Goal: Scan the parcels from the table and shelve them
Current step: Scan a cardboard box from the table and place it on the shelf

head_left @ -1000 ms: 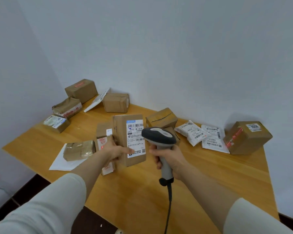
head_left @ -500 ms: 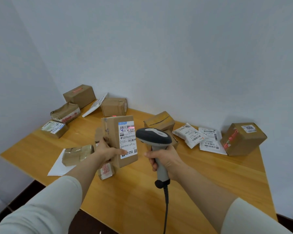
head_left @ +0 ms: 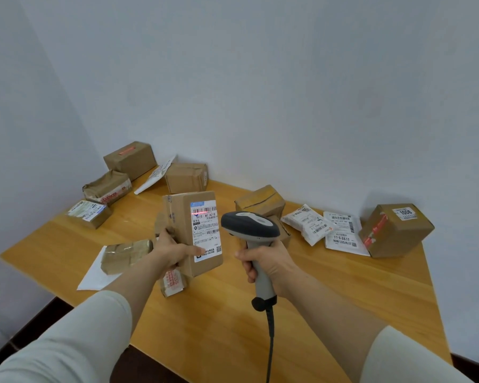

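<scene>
My left hand grips a tall cardboard parcel upright above the table, its white shipping label facing right. A red scan line lies across the label's upper barcode. My right hand holds a grey handheld barcode scanner by its handle, head aimed left at the label, a short gap from the parcel. The scanner's black cable hangs down toward the frame's bottom edge.
The wooden table stands in a white-walled corner. Several brown boxes lie at the back left, one in the centre and one at the far right. White mailer bags lie between them. A small taped parcel rests on white paper.
The parcel and scanner have shifted slightly left and up together. A red scan line appeared on the label's barcode half a second ago and stays there now.
</scene>
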{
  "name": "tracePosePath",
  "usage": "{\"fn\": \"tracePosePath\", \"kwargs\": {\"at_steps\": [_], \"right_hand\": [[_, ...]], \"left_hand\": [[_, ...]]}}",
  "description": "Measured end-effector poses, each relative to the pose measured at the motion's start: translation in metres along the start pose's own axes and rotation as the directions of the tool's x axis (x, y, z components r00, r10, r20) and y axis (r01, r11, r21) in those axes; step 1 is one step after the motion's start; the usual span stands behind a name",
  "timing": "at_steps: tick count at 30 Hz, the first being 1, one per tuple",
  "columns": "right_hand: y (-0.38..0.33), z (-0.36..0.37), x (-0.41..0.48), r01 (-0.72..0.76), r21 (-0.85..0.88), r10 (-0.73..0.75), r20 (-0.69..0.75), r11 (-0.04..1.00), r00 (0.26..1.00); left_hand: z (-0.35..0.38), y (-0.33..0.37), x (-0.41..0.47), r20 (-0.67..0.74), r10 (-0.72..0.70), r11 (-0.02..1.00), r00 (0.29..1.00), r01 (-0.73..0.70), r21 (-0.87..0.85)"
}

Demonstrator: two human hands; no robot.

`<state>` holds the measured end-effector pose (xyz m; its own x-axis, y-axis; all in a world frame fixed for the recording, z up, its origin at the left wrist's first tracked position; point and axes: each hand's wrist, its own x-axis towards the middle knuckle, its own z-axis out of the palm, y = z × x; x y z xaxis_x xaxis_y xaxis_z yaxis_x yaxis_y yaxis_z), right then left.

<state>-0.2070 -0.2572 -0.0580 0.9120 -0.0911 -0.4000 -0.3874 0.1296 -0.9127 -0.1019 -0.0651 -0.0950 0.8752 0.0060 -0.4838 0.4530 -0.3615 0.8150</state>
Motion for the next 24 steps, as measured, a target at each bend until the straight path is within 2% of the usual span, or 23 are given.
{"fn": "tracePosePath", "kwargs": {"at_steps": [15, 21, 24], "right_hand": [[0.002, -0.001, 0.001, -0.009, 0.020, 0.009, 0.027, 1.000, 1.000], [0.011, 0.018, 0.019, -0.056, 0.091, 0.055, 0.012, 0.994, 0.998], [0.022, 0.037, 0.028, -0.079, 0.142, 0.079, 0.007, 0.987, 0.997]], "left_hand": [[-0.005, 0.001, -0.013, -0.052, 0.000, 1.000, 0.999, 0.000, 0.012], [-0.031, -0.020, -0.038, 0.099, -0.037, 0.976, 0.994, 0.057, -0.211], [-0.053, -0.043, -0.054, 0.129, -0.052, 0.951, 0.990, 0.088, -0.295]]}}
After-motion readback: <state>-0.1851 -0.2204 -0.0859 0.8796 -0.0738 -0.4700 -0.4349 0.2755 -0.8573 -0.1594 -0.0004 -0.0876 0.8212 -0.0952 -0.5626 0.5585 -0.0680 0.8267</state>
